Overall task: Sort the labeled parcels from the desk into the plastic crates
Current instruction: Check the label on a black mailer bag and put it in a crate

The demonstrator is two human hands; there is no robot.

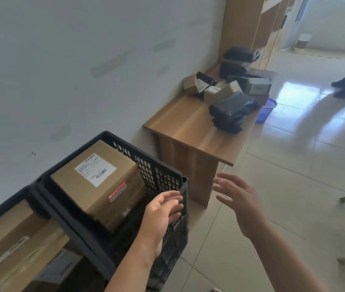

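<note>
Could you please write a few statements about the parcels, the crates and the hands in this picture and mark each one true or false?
1. Both the left hand and the right hand hold nothing. True.
2. The labeled cardboard box lies on the desk. False: it sits inside the black crate.
3. A black plastic-wrapped parcel lies on the desk. True.
4. The desk has been cleared of parcels. False: several small boxes and dark bags remain at its far end.
5. The blue basket stands on the desk. False: it stands on the floor beyond it.
</note>
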